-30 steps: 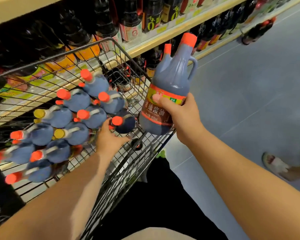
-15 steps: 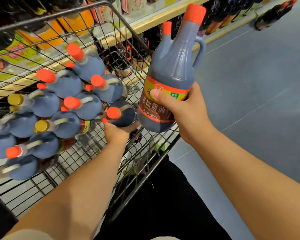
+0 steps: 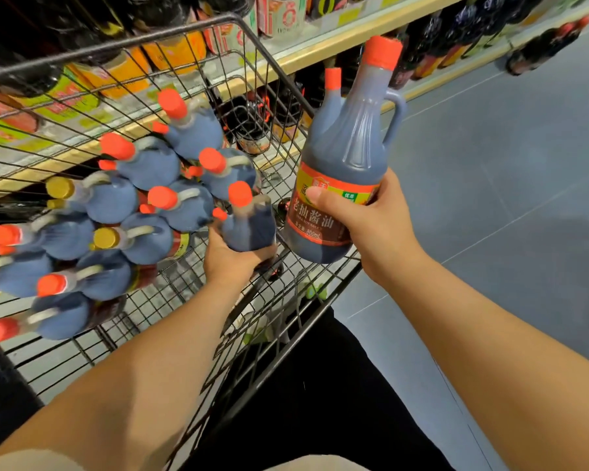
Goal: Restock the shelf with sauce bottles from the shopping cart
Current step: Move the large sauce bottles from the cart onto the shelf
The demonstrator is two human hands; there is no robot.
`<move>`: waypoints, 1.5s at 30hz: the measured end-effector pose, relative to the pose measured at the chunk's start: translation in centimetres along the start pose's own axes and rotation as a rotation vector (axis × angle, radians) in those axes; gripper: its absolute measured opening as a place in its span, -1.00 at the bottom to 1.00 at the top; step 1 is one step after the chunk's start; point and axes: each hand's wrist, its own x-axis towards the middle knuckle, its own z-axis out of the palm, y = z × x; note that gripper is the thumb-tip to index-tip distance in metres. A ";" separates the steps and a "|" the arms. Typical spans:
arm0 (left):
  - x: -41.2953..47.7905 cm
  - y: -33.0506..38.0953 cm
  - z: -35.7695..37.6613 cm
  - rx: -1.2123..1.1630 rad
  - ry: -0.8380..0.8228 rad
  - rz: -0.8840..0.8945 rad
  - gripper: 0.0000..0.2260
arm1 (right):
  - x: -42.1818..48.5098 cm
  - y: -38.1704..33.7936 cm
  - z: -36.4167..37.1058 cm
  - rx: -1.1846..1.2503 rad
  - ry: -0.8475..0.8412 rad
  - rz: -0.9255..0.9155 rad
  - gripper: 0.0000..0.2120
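Observation:
My right hand (image 3: pixel 371 226) grips a dark soy sauce bottle (image 3: pixel 347 154) with an orange cap and a side handle, held upright over the cart's right rim. Inside the wire shopping cart (image 3: pixel 272 93), my left hand (image 3: pixel 232 263) is closed around the base of a second sauce bottle (image 3: pixel 249 222), which is tilted up off the pile. Several more sauce bottles (image 3: pixel 123 212) with orange or gold caps lie stacked in the cart to the left. The shelf (image 3: pixel 323 45) runs behind the cart, stocked with dark bottles.
The lower shelf level holds more dark bottles (image 3: pixel 252 127) seen through the cart's wire. Grey floor (image 3: pixel 490 164) opens to the right of the cart. My dark trousers (image 3: pixel 313 396) are below, close against the cart's near end.
My left hand has closed on a bottle in the cart and raised its neck upward. The right hand's bottle stays held in about the same place.

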 end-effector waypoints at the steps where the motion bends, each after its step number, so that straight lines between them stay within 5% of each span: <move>1: -0.3 0.2 -0.4 -0.031 0.000 -0.013 -0.10 | -0.2 -0.2 0.0 0.005 0.000 0.005 -0.33; 8: -4.3 4.1 -5.0 -0.083 -0.050 0.034 -0.31 | -2.8 -3.1 -0.2 0.042 0.012 0.031 -0.39; 12: -7.6 7.5 -7.6 -0.125 -0.109 0.115 -0.42 | -4.7 -4.3 -0.5 0.039 0.038 0.038 -0.08; 21: -13.5 15.1 -8.7 -0.135 -0.184 0.237 -0.15 | -8.6 -7.9 -3.5 0.009 0.060 -0.090 -0.01; 24: -15.1 17.0 -7.8 -0.141 -0.195 0.289 -0.27 | -9.2 -9.7 -5.4 0.046 0.058 -0.139 -0.06; 36: -21.8 26.5 5.8 -0.239 -0.049 0.502 -0.29 | -5.7 -18.0 -21.7 -0.015 -0.073 -0.337 -0.27; 41: -23.5 29.6 12.2 -0.257 0.006 0.544 -0.13 | -3.8 -20.9 -28.3 -0.073 -0.083 -0.383 -0.31; 45: -24.1 32.4 15.4 -0.255 0.028 0.585 -0.22 | -1.7 -22.1 -31.0 -0.092 -0.072 -0.408 -0.33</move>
